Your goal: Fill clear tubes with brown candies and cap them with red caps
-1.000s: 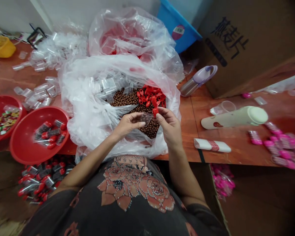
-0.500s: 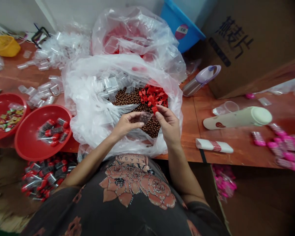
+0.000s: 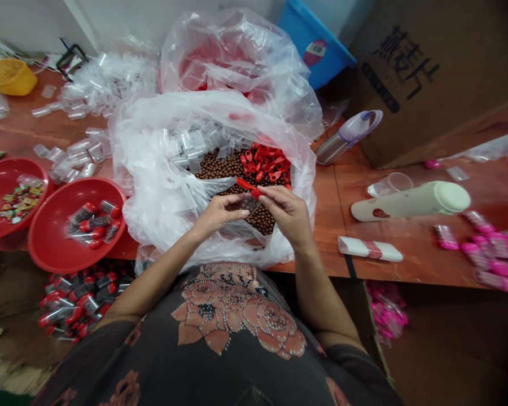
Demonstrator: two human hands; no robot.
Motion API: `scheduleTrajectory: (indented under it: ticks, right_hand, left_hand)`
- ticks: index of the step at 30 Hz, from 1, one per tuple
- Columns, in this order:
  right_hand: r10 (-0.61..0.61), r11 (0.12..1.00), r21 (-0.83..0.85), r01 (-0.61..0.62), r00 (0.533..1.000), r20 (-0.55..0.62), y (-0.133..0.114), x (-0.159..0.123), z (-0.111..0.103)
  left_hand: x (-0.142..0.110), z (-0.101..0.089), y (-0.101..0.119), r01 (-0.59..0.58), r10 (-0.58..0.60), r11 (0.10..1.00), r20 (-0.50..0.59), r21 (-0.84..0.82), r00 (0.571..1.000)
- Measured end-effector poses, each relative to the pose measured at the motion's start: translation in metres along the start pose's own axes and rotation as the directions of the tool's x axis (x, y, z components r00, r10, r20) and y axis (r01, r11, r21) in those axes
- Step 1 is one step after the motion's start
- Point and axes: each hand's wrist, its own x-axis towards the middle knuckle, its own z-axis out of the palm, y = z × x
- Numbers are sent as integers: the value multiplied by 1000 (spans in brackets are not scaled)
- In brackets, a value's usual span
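Head view, looking down over a dark floral top (image 3: pixel 232 316). Left hand (image 3: pixel 215 215): palm up, fingers curled, thumb and fingers pinching a small clear plastic packet (image 3: pixel 249 204) at its edge. Right hand (image 3: pixel 285 211): thumb and forefinger pressed together on a slim red plastic piece (image 3: pixel 245 184), which lies across the top edge of the packet. Hands close together, neither spread.

Both hands held above the mouth of an open white plastic bag (image 3: pixel 152 186). Inside are brown balls (image 3: pixel 224 167), a heap of red plastic caps (image 3: pixel 265 163) beside them, and clear plastic cups (image 3: pixel 186 141) along the inner side. A second plastic bag (image 3: pixel 232 51) stands behind it.

Orange wooden table (image 3: pixel 21 127), left side: loose clear cups (image 3: pixel 74 152) and two red bowls. Nearer red bowl (image 3: pixel 55 254) holds packets with red ends (image 3: pixel 91 223); farther red bowl (image 3: pixel 0 192) holds colourful sweets (image 3: pixel 17 207). More red-ended packets (image 3: pixel 82 299) lie on the floor below.

Right side: cream flask (image 3: pixel 410 201), pink packets (image 3: pixel 491 254), cardboard box (image 3: pixel 427 73).
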Motion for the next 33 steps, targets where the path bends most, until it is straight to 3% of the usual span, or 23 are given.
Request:
scheduleTrajectory:
  ticks: [8,12,16,19,25,29,33]
  right_hand:
    - [30,1000,0,-30,999,11,2,2,-1]
    - [-37,997,-70,40,998,43,4,0,1]
    - [-168,961,-198,193,976,136,6,-4,6]
    - [-217,934,-260,247,966,140,9,-8,11]
    - [-262,889,-373,266,963,63,19,-15,23]
    - [-259,873,-408,268,963,78,20,-18,28]
    - [-155,947,-260,188,977,144,30,-18,25]
  left_hand:
    - [1,-2,4,-53,53,995,6,84,999]
    - [2,-1,3,-52,55,996,-34,74,998]
    - [2,5,4,-44,41,998,-75,-46,996]
    - [1,9,4,-14,0,986,-83,-165,997]
    - [3,17,3,213,-259,870,-43,-445,965]
    - [5,26,2,224,-286,863,-73,-453,955]
    - [4,27,3,152,-226,904,-145,-399,963]
